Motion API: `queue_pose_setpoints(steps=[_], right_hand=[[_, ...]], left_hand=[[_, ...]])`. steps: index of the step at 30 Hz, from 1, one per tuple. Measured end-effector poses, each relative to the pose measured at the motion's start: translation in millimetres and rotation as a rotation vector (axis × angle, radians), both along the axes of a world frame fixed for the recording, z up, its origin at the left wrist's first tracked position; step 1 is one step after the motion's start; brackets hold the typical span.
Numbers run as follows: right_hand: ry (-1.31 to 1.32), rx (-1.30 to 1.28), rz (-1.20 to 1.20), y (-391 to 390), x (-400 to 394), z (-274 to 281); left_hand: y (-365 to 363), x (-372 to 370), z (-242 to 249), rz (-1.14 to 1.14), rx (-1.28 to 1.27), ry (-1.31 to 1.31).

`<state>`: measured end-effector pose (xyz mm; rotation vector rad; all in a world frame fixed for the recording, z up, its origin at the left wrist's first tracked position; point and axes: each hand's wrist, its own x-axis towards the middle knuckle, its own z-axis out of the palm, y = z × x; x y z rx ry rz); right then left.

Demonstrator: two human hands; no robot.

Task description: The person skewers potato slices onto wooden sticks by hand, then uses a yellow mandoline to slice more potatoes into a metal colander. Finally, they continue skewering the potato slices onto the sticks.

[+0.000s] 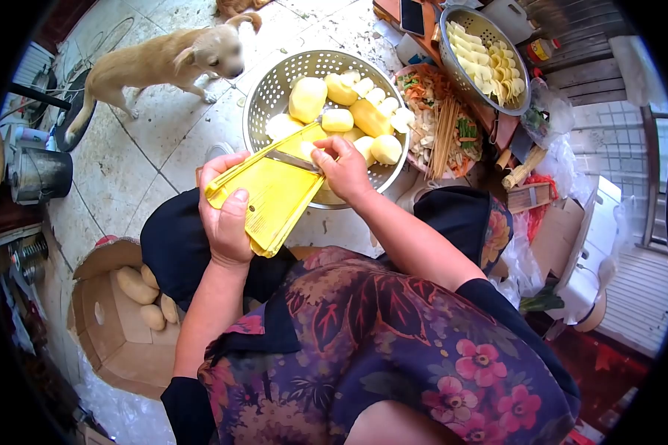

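A yellow slicer [278, 196] with a metal blade is held tilted in front of my lap. My left hand [226, 211] grips its left side, thumb on the top face. My right hand [341, 169] is closed near the blade at its upper right; a small pale piece shows at the fingertips, too small to name. Just beyond, a metal colander [263, 96] holds several peeled potatoes [308, 100], and the slicer's upper end overlaps it.
A dog [163, 63] stands at the upper left. A colander of slices [486, 55], a tray of cut vegetables with skewers [423, 111] and a phone [412, 16] are at the upper right. A cardboard box [111, 348] with unpeeled potatoes [135, 285] sits lower left.
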<state>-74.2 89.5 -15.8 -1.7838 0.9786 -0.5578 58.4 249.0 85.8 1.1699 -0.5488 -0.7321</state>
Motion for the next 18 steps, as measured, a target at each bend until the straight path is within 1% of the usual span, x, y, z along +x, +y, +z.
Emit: queue_pose_setpoints(steps=[2,3,5,6,7,9,11,13,15,17,18], right_hand=[[0.046,-0.004,-0.041,-4.0,1.4,-6.3],[0.044,-0.007,-0.039,-2.2,2.9,-1.6],[-0.013,0.083,-0.001,10.8,4.0,21.0],[-0.081,0.005,0.056,22.8,5.0,36.6],[-0.076,0.010,0.053,32.3,2.6,56.4],[-0.141,-0.177,0.248,43.3,2.6,86.6],[-0.161,-0.183,0.231,40.4,3.6,76.5],[-0.098,-0.058,0.088,28.8,3.8,50.1],[-0.070,-0.078,0.072,18.8,4.0,28.8],[-0.093,0.043,0.029,14.1,4.3,17.1],[-0.094,0.063,0.015,13.1,4.8,15.7]], left_hand=[[-0.3,0.7,1.5,0.000,-0.002,0.013],[-0.5,1.2,1.7,0.002,-0.005,0.011],[-0.4,1.0,1.1,0.003,-0.001,0.023],[-0.7,0.9,1.2,0.004,-0.001,0.025],[-0.2,0.0,1.9,-0.002,-0.011,0.056],[0.3,-0.9,3.1,-0.010,-0.022,0.082],[0.0,-1.8,4.8,0.010,-0.026,0.042],[0.1,-0.8,3.3,0.014,-0.009,0.035],[0.8,0.0,1.9,0.018,0.007,0.030],[0.6,0.2,1.9,0.004,-0.006,0.039],[0.0,0.5,1.9,0.004,-0.011,0.037]])
